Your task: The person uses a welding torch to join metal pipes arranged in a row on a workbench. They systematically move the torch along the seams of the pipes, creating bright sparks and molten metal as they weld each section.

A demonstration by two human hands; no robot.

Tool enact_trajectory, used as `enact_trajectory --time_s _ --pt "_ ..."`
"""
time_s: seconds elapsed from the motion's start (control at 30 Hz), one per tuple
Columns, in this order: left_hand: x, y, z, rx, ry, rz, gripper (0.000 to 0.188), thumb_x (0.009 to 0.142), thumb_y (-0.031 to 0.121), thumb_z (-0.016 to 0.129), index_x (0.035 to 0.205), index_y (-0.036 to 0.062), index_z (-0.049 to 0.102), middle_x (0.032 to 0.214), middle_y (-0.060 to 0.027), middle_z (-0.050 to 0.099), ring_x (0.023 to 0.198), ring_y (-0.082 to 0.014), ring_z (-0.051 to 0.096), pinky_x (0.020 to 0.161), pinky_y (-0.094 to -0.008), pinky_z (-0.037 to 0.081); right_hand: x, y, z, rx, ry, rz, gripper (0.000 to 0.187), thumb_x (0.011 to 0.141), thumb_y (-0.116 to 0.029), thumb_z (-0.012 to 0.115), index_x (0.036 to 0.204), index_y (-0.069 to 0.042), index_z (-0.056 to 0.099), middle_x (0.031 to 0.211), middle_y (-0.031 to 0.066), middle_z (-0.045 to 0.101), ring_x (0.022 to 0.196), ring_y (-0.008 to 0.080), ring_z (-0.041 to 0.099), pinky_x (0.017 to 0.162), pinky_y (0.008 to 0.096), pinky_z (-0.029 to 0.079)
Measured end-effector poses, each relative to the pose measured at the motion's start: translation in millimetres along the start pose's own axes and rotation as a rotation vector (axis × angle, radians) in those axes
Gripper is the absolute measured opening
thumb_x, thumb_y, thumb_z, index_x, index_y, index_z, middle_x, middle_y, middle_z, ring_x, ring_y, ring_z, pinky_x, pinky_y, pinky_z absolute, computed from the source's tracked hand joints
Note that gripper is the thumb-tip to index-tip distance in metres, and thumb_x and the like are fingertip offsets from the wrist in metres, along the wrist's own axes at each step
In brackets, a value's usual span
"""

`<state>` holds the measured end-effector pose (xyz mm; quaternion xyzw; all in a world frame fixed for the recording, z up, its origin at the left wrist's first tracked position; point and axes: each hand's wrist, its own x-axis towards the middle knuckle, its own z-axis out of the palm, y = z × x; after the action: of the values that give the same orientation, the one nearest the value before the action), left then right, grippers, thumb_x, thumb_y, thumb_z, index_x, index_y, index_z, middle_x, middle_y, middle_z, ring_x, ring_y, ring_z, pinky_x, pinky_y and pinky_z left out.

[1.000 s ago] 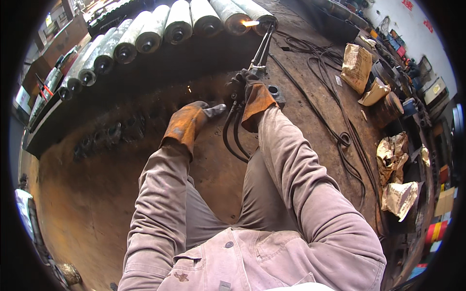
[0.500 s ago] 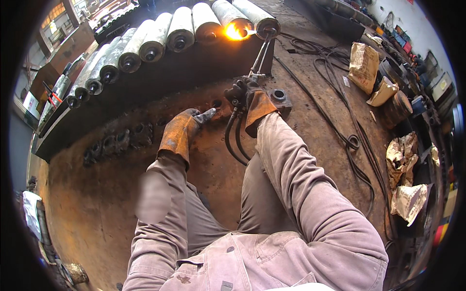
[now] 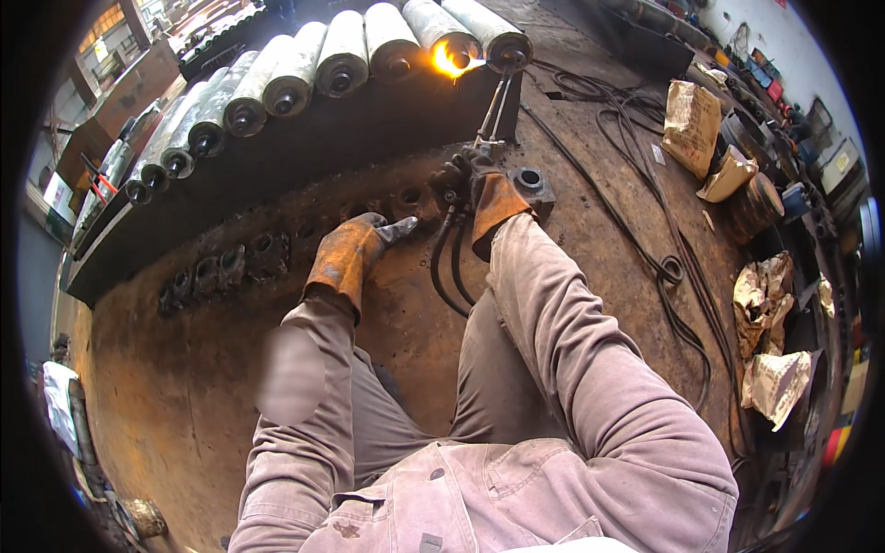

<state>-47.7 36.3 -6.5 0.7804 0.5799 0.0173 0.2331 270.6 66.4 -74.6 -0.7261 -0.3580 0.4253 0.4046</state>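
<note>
My right hand (image 3: 475, 180), in a dark and orange work glove, is wrapped round the handle of a gas torch (image 3: 491, 115). The torch's thin metal tubes reach away from me to the end of a steel roller (image 3: 505, 51), rightmost in a row. A bright orange flame (image 3: 454, 60) burns at the end of the neighbouring roller (image 3: 433, 26). Two dark hoses (image 3: 438, 263) hang from the torch's rear. My left hand (image 3: 373, 240), gloved alike, is low over the rusty plate, one digit stretched to the right. It holds nothing visible; its other fingers are partly hidden.
More rollers (image 3: 286, 78) lie side by side on a dark steel support (image 3: 277, 152). Several sooty bored blocks (image 3: 221, 267) sit on the rusty plate (image 3: 221, 387), another block (image 3: 532, 184) right of my right hand. Long hoses (image 3: 645, 175) and torn paper bags (image 3: 691, 124) lie farther right.
My left hand has shifted slightly right and toward me. The flame has changed shape, with a drip below it. My right hand keeps its grip on the torch, almost unmoved.
</note>
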Motion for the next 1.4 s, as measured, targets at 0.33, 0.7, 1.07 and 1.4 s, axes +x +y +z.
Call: enact_trajectory --time_s 0.33,0.7,1.07,1.4 --pt "5.9 2.0 8.3 0.07 0.031 0.098 0.061 0.129 0.069 0.071 0.16 0.0193 0.09 0.164 -0.0202 0.09 0.156 -0.0488 0.082 0.13 -0.0596 0.065 46.7 -8.8 -4.9 0.12 0.06 0.009 0.061 0.13 -0.06 0.067 0.156 -0.012 0.093 0.137 0.0168 0.099 0.136 0.0432 0.093 0.122 0.0556 0.067" --pt "-24.3 3.5 -10.3 0.063 -0.127 0.022 0.1 0.116 0.099 0.071 0.162 0.0119 0.089 0.171 -0.024 0.086 0.164 -0.0512 0.077 0.139 -0.0643 0.061 -22.7 -66.8 7.5 -0.405 0.105 0.004 0.059 0.131 -0.052 0.062 0.152 -0.008 0.095 0.132 0.0181 0.1 0.124 0.038 0.096 0.108 0.055 0.07" --pt "-37.3 14.5 -11.0 -0.02 -0.046 0.089 0.103 0.115 0.099 0.073 0.161 0.008 0.088 0.17 -0.0269 0.086 0.163 -0.0526 0.078 0.137 -0.0657 0.061 13.6 -34.8 -2.6 -0.322 0.004 -0.03 0.056 0.135 -0.057 0.061 0.13 -0.01 0.091 0.112 0.0079 0.094 0.098 0.0234 0.09 0.086 0.0502 0.065" --pt "-35.7 8.6 -3.1 0.038 -0.018 0.141 0.097 0.116 0.097 0.072 0.145 0.007 0.092 0.156 -0.0292 0.09 0.152 -0.0538 0.082 0.131 -0.0651 0.064 -16.4 -55.2 7.3 -0.473 0.081 0.038 0.068 0.128 -0.061 0.061 0.15 -0.007 0.095 0.126 0.0184 0.1 0.125 0.0423 0.095 0.11 0.0583 0.068"
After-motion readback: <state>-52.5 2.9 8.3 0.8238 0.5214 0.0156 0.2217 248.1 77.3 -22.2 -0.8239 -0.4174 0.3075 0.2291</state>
